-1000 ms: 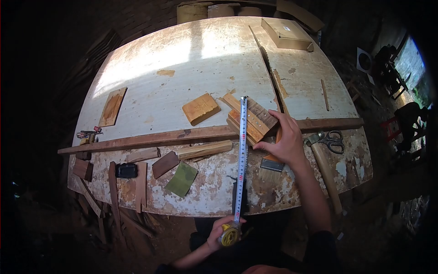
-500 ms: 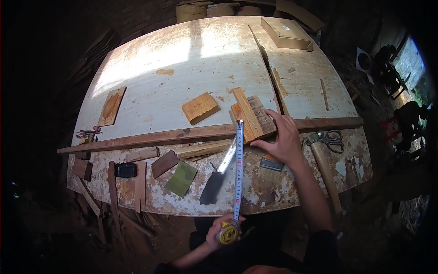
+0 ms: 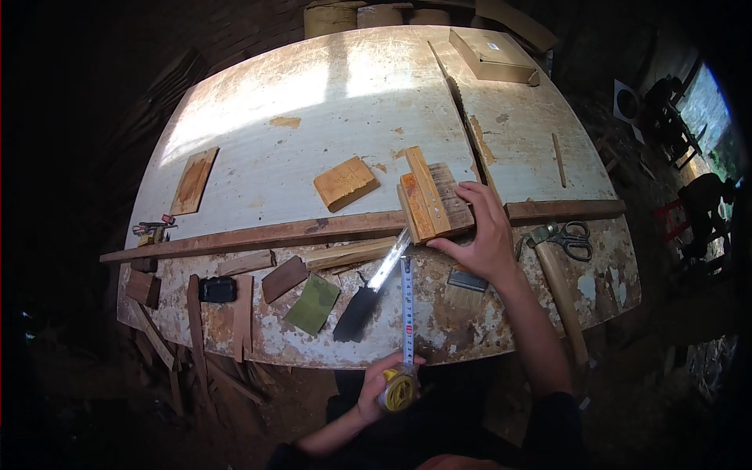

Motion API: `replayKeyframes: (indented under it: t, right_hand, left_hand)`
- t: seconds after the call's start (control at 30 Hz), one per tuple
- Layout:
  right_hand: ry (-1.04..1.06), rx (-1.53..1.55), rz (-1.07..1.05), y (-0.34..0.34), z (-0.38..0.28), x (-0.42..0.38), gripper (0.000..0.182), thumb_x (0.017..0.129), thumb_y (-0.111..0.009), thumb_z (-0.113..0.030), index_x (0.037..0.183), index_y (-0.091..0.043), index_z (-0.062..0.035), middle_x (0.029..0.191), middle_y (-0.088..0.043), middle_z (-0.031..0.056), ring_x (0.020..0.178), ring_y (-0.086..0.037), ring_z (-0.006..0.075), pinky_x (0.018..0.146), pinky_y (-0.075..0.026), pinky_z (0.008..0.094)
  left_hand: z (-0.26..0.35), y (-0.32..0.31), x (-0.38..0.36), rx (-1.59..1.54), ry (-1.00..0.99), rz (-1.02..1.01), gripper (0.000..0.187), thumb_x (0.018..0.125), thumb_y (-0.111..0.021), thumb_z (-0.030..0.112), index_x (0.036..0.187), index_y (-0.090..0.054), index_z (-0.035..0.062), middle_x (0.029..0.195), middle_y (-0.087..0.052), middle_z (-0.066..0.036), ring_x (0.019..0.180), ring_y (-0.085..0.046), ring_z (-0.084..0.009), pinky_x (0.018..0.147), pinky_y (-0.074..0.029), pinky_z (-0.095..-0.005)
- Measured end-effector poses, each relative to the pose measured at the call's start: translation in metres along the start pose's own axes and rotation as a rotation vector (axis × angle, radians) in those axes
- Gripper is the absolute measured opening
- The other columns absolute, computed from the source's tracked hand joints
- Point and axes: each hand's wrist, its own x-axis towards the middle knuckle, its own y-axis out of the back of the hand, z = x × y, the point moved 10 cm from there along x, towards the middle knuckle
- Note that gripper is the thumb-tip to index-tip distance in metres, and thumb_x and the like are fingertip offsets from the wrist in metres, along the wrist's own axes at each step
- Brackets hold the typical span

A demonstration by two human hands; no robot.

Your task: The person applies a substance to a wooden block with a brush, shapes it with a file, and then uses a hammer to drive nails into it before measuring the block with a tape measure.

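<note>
My right hand (image 3: 482, 239) is closed on a wooden block (image 3: 427, 205) with a narrow strip fixed across it and a dark-grained part on the right. Thumb and fingers grip its right side above the bench. Below, my left hand (image 3: 380, 388) holds a yellow tape measure (image 3: 398, 393) at the bench's front edge. Its white blade (image 3: 407, 309) points away from me, and the tip stops short of the block. Beside the blade lies a black-handled tool (image 3: 359, 313) with a shiny metal blade. A paintbrush (image 3: 464, 288) rests under my right wrist.
A long wooden beam (image 3: 313, 235) crosses the worn bench (image 3: 274, 168). Around it lie another wood block (image 3: 345, 184), green sandpaper (image 3: 312, 304), a hammer (image 3: 560, 294), scissors (image 3: 576, 239), a black case (image 3: 217, 290) and a saw (image 3: 462, 110). A cardboard box (image 3: 493, 59) sits at the back.
The tape blade's tip has come away from the block towards me, and less blade is out. The black-handled tool has shifted slightly left. The block has turned a little in my right hand.
</note>
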Motion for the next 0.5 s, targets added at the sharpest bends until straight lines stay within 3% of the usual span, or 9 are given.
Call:
replayKeyframes:
  t: [0.17,0.33,0.43,0.47,0.5]
  right_hand:
    - [0.013,0.019,-0.034,-0.003,0.006,-0.003,0.091,0.073,-0.099,-0.045,0.144,-0.058,-0.0053,0.152,-0.061,0.0186,0.139,-0.062,0.0375,0.117,-0.047,0.0516]
    - [0.033,0.013,-0.025,-0.001,0.005,-0.004,0.086,0.072,-0.1,-0.039,0.139,-0.061,-0.0044,0.153,-0.062,0.0188,0.137,-0.063,0.0369,0.115,-0.048,0.0509]
    - [0.06,0.066,0.02,0.002,0.002,-0.004,0.076,0.069,-0.102,-0.033,0.128,-0.064,-0.004,0.154,-0.061,0.0193,0.135,-0.065,0.0368,0.112,-0.051,0.0494]
    - [0.073,0.091,0.039,0.003,0.001,-0.005,0.072,0.068,-0.102,-0.031,0.124,-0.066,-0.0039,0.154,-0.061,0.0194,0.134,-0.066,0.0367,0.111,-0.053,0.0488]
    - [0.058,0.106,0.033,0.003,0.002,-0.004,0.069,0.068,-0.102,-0.029,0.12,-0.066,-0.0041,0.154,-0.061,0.0195,0.134,-0.066,0.0368,0.11,-0.053,0.0485]
  left_hand:
    - [0.047,-0.013,0.045,0.096,-0.02,0.051,0.099,0.095,-0.05,0.076,0.145,-0.055,-0.0101,0.096,-0.072,-0.017,0.084,-0.074,-0.0226,0.076,-0.061,-0.0347]
    - [0.091,-0.029,0.087,-0.07,-0.02,0.11,0.069,0.112,-0.033,0.053,0.147,-0.058,-0.0008,0.105,-0.069,-0.011,0.094,-0.069,-0.0189,0.078,-0.059,-0.0361]
    - [0.111,-0.034,0.106,-0.015,0.0,0.11,0.069,0.113,-0.032,0.055,0.148,-0.059,0.0031,0.104,-0.068,-0.01,0.094,-0.069,-0.0185,0.076,-0.058,-0.0357]
    - [0.113,-0.029,0.114,-0.023,-0.011,0.238,0.078,0.11,-0.031,0.063,0.145,-0.062,0.001,0.09,-0.072,-0.012,0.074,-0.073,-0.0222,0.064,-0.057,-0.0327]
    - [0.116,-0.029,0.121,-0.008,-0.009,0.22,0.078,0.11,-0.031,0.064,0.145,-0.062,0.0012,0.089,-0.072,-0.012,0.073,-0.072,-0.0222,0.062,-0.056,-0.0324]
